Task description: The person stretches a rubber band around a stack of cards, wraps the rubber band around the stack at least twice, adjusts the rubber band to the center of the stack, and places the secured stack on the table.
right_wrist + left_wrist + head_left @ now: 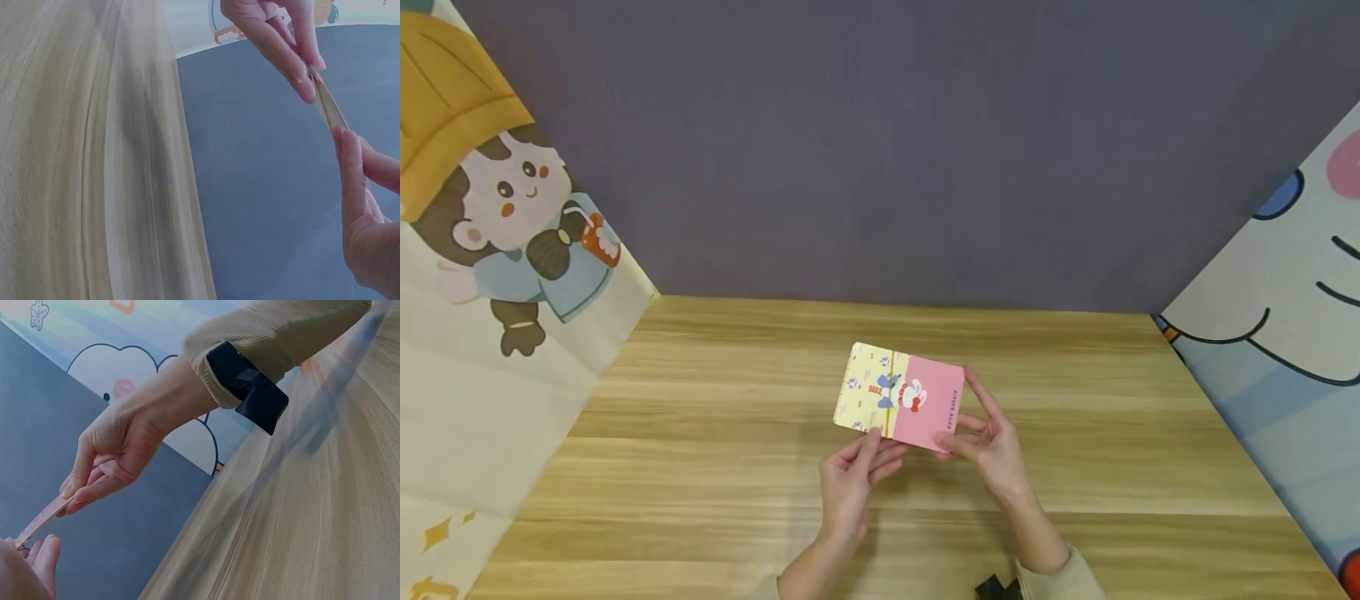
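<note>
A small notebook (934,396), half yellow with small prints and half pink with a white rabbit, is held up in both hands above the table. A thin band (892,392) runs across its cover near the colour border. My left hand (847,492) pinches the lower edge by that band, thumb on top and fingers beneath. With thumb and fingers, my right hand (1000,458) holds the pink end at its right side. Seen nearly edge-on in the right wrist view, the notebook (331,107) looks thin and spans the space between both hands.
The wood-grain table (715,433) lies below the hands. A dark grey panel (880,150) stands along its back, with cartoon-printed panels on the left (490,400) and right (1247,400). A black device (247,387) is strapped at the right sleeve's cuff.
</note>
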`<state>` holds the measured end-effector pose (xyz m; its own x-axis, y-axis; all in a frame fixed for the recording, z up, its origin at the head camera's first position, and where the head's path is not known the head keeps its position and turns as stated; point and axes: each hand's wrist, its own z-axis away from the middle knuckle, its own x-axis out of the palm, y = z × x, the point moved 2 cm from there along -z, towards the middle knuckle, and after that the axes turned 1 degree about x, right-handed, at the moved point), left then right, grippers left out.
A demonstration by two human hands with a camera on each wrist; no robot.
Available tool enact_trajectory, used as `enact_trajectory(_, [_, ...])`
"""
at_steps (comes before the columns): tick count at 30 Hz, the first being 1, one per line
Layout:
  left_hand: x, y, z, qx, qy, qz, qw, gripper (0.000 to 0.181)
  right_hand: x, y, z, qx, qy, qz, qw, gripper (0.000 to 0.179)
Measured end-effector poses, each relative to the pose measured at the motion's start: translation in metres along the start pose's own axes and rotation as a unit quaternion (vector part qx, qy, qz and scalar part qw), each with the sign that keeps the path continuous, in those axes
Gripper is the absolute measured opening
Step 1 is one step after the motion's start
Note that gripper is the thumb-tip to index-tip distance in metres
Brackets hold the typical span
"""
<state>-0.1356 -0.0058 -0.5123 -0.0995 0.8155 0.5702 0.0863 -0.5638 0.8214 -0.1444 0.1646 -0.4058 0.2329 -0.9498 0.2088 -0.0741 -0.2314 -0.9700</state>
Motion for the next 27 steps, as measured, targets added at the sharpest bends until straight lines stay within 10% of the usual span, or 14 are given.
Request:
enact_trajectory(8, [0.009, 0.005, 0.005, 0.010, -0.014, -0.019, 0.9997, 0.028, 0.002, 0.002, 0.001, 0.001, 0.006, 0.004, 1.0000, 0.092])
enact_trajectory(18, [0.053, 0.067, 0.026, -0.045, -0.007, -0.041, 0.9981, 0.027, 0.005, 0.004, -0.001, 0.010, 0.004, -0.005, 0.9999, 0.092])
enact_trajectory(27, [0.008, 0.013, 0.004, -0.011, -0.014, -0.051, 0.9985, 0.036, 0.000, 0.001, 0.000, -0.003, -0.024, -0.006, 0.9997, 0.092])
